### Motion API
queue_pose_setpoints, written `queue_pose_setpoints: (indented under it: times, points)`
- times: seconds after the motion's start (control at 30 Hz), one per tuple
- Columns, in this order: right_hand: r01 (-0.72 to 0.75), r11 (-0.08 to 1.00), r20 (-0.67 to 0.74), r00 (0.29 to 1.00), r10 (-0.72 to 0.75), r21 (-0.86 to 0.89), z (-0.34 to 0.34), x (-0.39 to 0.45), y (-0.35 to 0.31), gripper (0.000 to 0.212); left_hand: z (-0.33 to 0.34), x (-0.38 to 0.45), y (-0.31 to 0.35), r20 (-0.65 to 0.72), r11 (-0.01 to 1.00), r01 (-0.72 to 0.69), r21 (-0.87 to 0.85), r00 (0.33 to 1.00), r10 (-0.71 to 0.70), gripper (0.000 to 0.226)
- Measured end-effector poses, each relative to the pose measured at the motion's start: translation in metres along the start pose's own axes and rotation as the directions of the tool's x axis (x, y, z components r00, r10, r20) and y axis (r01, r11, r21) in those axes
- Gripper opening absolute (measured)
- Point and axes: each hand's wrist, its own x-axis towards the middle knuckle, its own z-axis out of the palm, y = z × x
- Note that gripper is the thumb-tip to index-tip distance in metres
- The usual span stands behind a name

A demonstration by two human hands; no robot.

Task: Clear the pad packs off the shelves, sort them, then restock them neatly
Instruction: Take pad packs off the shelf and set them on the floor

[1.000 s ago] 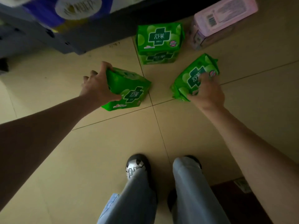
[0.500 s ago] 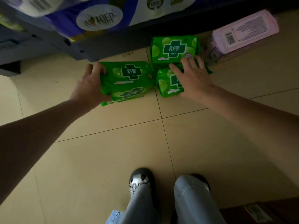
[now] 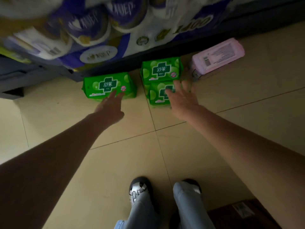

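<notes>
1. Green plastic pad packs with a dark green cross lay on the beige tiled floor [image 3: 115,162], close to the dark base of the shelf unit [image 3: 214,38]: one left pack [image 3: 109,85], one far pack [image 3: 161,70] and one near pack [image 3: 159,95] touching it in front.
2. Left hand [image 3: 110,108] had its fingers [image 3: 113,95] straight, their tips at the front edge of the left pack, holding nothing.
3. Right hand [image 3: 183,100] was open with spread fingers over the near pack; whether it pressed on the pack I cannot tell.
4. A push from flat fingers could probably slide the smooth packs out of line or under the shelf base.
5. The pale pink rectangular pack [image 3: 217,56] lay just beside the green group, so the sorts could be mixed.
6. The feet [image 3: 138,190] stood well apart from the packs, so stepping on them seemed unlikely.
</notes>
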Motion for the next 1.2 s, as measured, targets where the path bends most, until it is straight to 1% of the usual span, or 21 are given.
queue_pose_setpoints:
  times: [0.07, 0.1, 0.13, 0.17, 0.23, 0.27, 0.37, 0.4, 0.47, 0.57, 0.67, 0.73, 0.8, 0.83, 0.87, 0.9, 0.97, 1.07, 1.13, 1.17, 1.2]
  points:
    - [-0.027, 0.999, -0.017, 0.999, 0.027, 0.026, -0.059, -0.03, 0.018, 0.06, -0.052, -0.032, 0.027, -0.095, 0.997, -0.048, -0.054, 0.995, 0.043, 0.067]
    - [-0.048, 0.998, -0.013, 0.999, 0.049, 0.047, -0.093, -0.047, 0.03, 0.059, -0.081, -0.051, 0.042, -0.164, 0.99, -0.093, -0.104, 0.984, 0.075, 0.06]
    - [-0.075, 0.993, 0.017, 0.997, 0.074, 0.087, -0.129, -0.066, 0.044, 0.057, -0.112, -0.073, 0.059, -0.253, 0.973, -0.178, -0.148, 0.958, 0.137, 0.052]
    - [-0.103, 0.985, 0.045, 0.994, 0.098, 0.137, -0.166, -0.085, 0.061, 0.053, -0.146, -0.095, 0.077, -0.352, 0.942, -0.297, -0.155, 0.908, 0.228, 0.046]
    - [-0.148, 0.959, 0.064, 0.989, 0.137, 0.24, -0.239, -0.125, 0.095, 0.043, -0.216, -0.143, 0.115, -0.476, 0.859, -0.496, -0.125, 0.79, 0.387, 0.044]
    - [-0.161, 0.943, 0.044, 0.987, 0.154, 0.29, -0.276, -0.147, 0.109, 0.039, -0.252, -0.168, 0.134, -0.505, 0.825, -0.557, -0.097, 0.741, 0.442, 0.041]
    - [-0.198, 0.907, -0.071, 0.968, 0.241, 0.372, -0.382, -0.215, 0.147, 0.031, -0.349, -0.232, 0.187, -0.548, 0.76, -0.65, -0.016, 0.641, 0.536, 0.036]
    - [-0.222, 0.883, -0.111, 0.95, 0.291, 0.413, -0.411, -0.235, 0.157, 0.03, -0.374, -0.246, 0.201, -0.564, 0.752, -0.659, 0.004, 0.62, 0.546, 0.034]
    - [-0.219, 0.832, -0.176, 0.92, 0.351, 0.51, -0.456, -0.265, 0.176, 0.027, -0.414, -0.264, 0.227, -0.592, 0.759, -0.65, 0.034, 0.599, 0.539, 0.031]
    - [-0.193, 0.801, -0.216, 0.903, 0.371, 0.567, -0.485, -0.293, 0.207, 0.027, -0.442, -0.281, 0.259, -0.571, 0.775, -0.628, 0.072, 0.611, 0.548, 0.036]
    - [-0.199, 0.785, -0.123, 0.937, 0.328, 0.586, -0.491, -0.309, 0.238, 0.033, -0.456, -0.29, 0.293, -0.531, 0.786, -0.604, 0.131, 0.627, 0.57, 0.041]
    - [-0.198, 0.766, -0.078, 0.948, 0.307, 0.611, -0.493, -0.318, 0.271, 0.038, -0.467, -0.292, 0.325, -0.453, 0.803, -0.577, 0.147, 0.683, 0.573, 0.046]
    - [-0.206, 0.746, -0.068, 0.946, 0.318, 0.633, -0.492, -0.327, 0.318, 0.043, -0.479, -0.288, 0.366, -0.309, 0.83, -0.537, 0.148, 0.772, 0.555, 0.055]
    - [-0.21, 0.733, -0.068, 0.941, 0.33, 0.647, -0.493, -0.331, 0.349, 0.045, -0.485, -0.283, 0.39, -0.257, 0.833, -0.529, 0.159, 0.793, 0.553, 0.057]
    - [-0.214, 0.711, -0.066, 0.937, 0.344, 0.67, -0.493, -0.335, 0.381, 0.046, -0.491, -0.275, 0.417, -0.229, 0.828, -0.532, 0.174, 0.796, 0.56, 0.057]
    - [-0.218, 0.679, -0.065, 0.929, 0.365, 0.701, -0.494, -0.34, 0.415, 0.047, -0.495, -0.266, 0.445, -0.225, 0.82, -0.543, 0.179, 0.789, 0.571, 0.056]
    - [-0.214, 0.579, -0.084, 0.892, 0.444, 0.787, -0.494, -0.354, 0.483, 0.047, -0.502, -0.249, 0.508, -0.275, 0.81, -0.565, 0.156, 0.763, 0.585, 0.052]
    - [-0.199, 0.386, -0.083, 0.793, 0.604, 0.901, -0.493, -0.371, 0.578, 0.047, -0.507, -0.228, 0.609, -0.317, 0.813, -0.57, 0.12, 0.754, 0.575, 0.05]
    - [-0.186, 0.249, -0.023, 0.756, 0.654, 0.95, -0.495, -0.373, 0.627, 0.046, -0.505, -0.221, 0.669, -0.305, 0.824, -0.554, 0.12, 0.769, 0.562, 0.051]
    - [-0.178, 0.187, 0.009, 0.745, 0.667, 0.966, -0.495, -0.373, 0.648, 0.047, -0.505, -0.218, 0.697, -0.294, 0.818, -0.558, 0.14, 0.766, 0.572, 0.051]
    - [-0.164, 0.149, 0.022, 0.74, 0.672, 0.975, -0.494, -0.372, 0.667, 0.047, -0.504, -0.214, 0.723, -0.293, 0.806, -0.566, 0.175, 0.751, 0.592, 0.051]
